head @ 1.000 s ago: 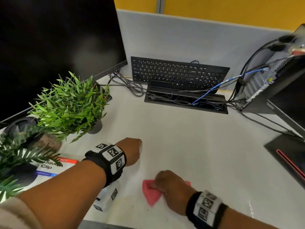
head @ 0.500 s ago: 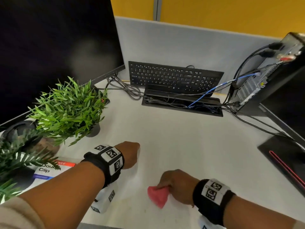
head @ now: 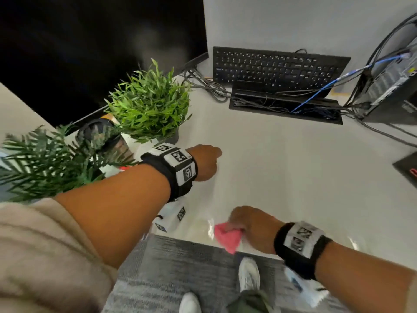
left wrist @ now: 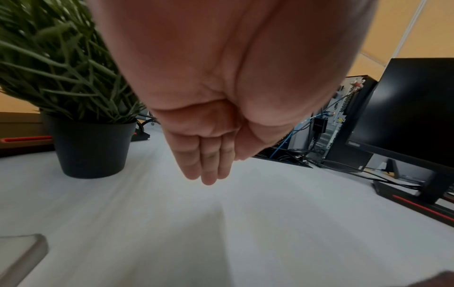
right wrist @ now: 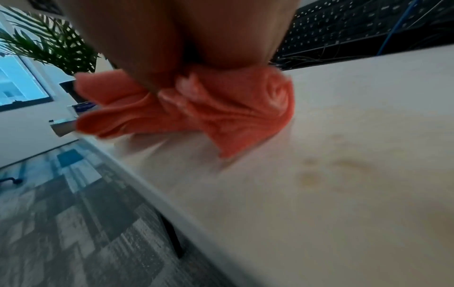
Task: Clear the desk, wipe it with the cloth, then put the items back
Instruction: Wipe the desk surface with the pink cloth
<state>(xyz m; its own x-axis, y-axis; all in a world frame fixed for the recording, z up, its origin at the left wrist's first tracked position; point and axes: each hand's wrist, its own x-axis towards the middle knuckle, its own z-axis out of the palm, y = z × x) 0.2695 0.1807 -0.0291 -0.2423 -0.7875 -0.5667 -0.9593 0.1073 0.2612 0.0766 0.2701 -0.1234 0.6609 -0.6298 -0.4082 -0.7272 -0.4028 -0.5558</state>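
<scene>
My right hand (head: pixel 250 227) grips a bunched pink cloth (head: pixel 226 239) and presses it onto the white desk (head: pixel 282 177) right at its near edge. In the right wrist view the cloth (right wrist: pixel 196 108) is crumpled under my fingers, with faint yellowish stains (right wrist: pixel 312 174) on the desk beside it. My left hand (head: pixel 206 162) hovers over the desk to the left with its fingers (left wrist: pixel 209 165) curled in, holding nothing.
A small potted plant (head: pixel 151 105) stands just behind my left hand, and a larger plant (head: pixel 45 159) sits at far left. At the back are a monitor (head: pixel 90 41), a keyboard (head: pixel 275 66), a cable tray (head: pixel 284 109) and a PC tower (head: pixel 388 86). A monitor base (head: pixel 408 170) lies right.
My right hand has dragged the cloth back to the desk's near edge. The view has tilted down, so the floor and shoes now show. The left hand has stayed in place.
</scene>
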